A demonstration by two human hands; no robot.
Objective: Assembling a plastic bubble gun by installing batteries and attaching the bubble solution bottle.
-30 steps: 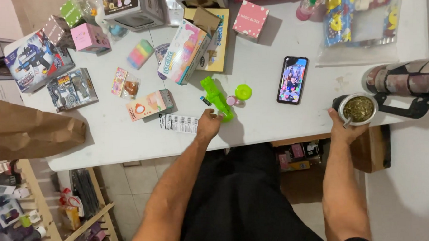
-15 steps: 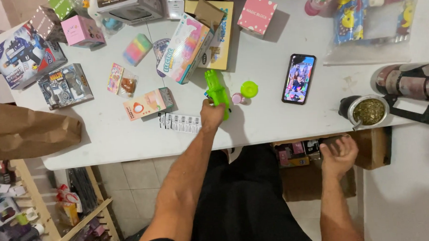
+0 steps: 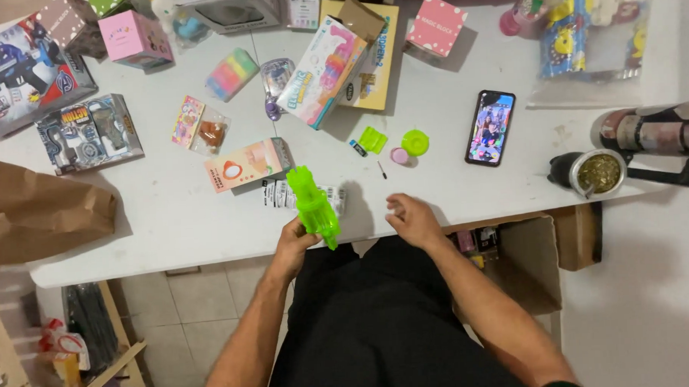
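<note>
My left hand grips a bright green plastic toy by its lower end and holds it upright over the front edge of the white table. My right hand rests at the table's front edge to the right of the toy, fingers loosely curled and holding nothing. Loose green parts lie further back: a square piece, a round green cap and a small pink disc. A thin dark pin lies between them and my hands.
A phone lies right of the green parts. A cup with a metal straw and a thermos stand at the right edge. Toy boxes and packets crowd the back, a brown paper bag sits left, a cardboard box below.
My left hand has pulled the green toy from mid-table back to the front edge. My right hand has risen from below the table and moved left to the edge near the toy.
</note>
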